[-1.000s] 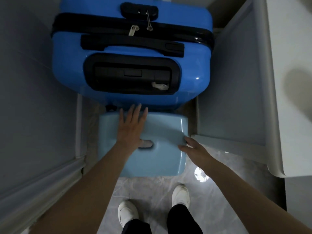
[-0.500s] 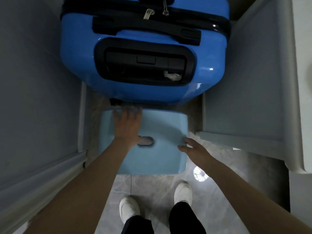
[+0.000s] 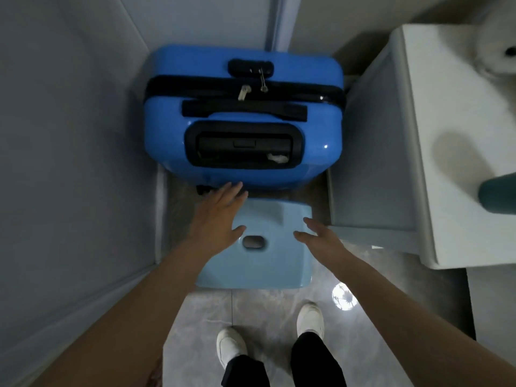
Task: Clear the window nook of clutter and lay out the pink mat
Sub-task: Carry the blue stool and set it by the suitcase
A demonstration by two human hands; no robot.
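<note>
On the left there is a grey wall [image 3: 69, 163], and it runs down to the narrow nook. The left hand [image 3: 216, 216] is stretched forward with the fingers straight and spread — its grip is released, it holds nothing. It is over the far left corner of the light blue stool [image 3: 268, 247], and the fingertips reach near the bottom edge of the blue suitcase [image 3: 245, 113]; if the palm touches the stool, I cannot tell. The suitcase stands upright in the nook, behind the stool and just beside it, with the black handle and the zipper on its top side. The stool has an oval hole in the middle of the seat, between the two hands. The right hand [image 3: 321, 237] is over the right part of the seat, also with a released grip — fingers relaxed, nothing in them. Below, two white shoes [image 3: 310, 319] stand on the shiny tiled floor [image 3: 265, 308]. On the right is a white table [image 3: 460, 191], with a dark green object [image 3: 499, 194] at its edge.
</note>
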